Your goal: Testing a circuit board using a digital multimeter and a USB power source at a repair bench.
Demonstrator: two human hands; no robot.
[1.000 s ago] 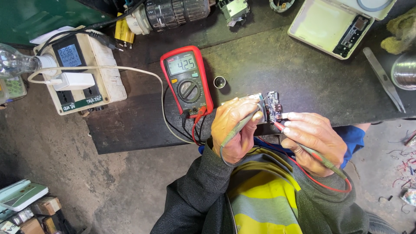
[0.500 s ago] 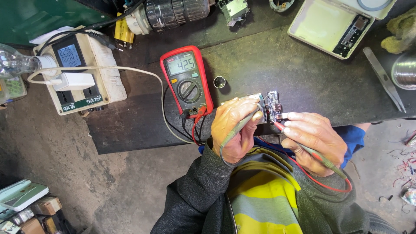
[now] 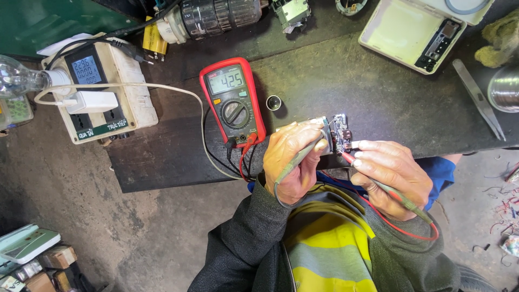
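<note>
Nothing moved since the earlier frame: left hand (image 3: 294,162) pinches small green circuit board (image 3: 338,135) plus black probe, right hand (image 3: 392,173) grips red probe, just right of red multimeter (image 3: 232,100) (board light, fragile; hold edges).

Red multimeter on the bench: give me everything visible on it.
The multimeter lies flat on the dark workbench, face up, slightly tilted. It has a red casing around a dark front, a lit grey display at the top, small coloured buttons below it, and a round black selector dial. A red lead and a black lead plug in at its lower end and run toward the left hand and right hand. Neither hand touches it.
</note>
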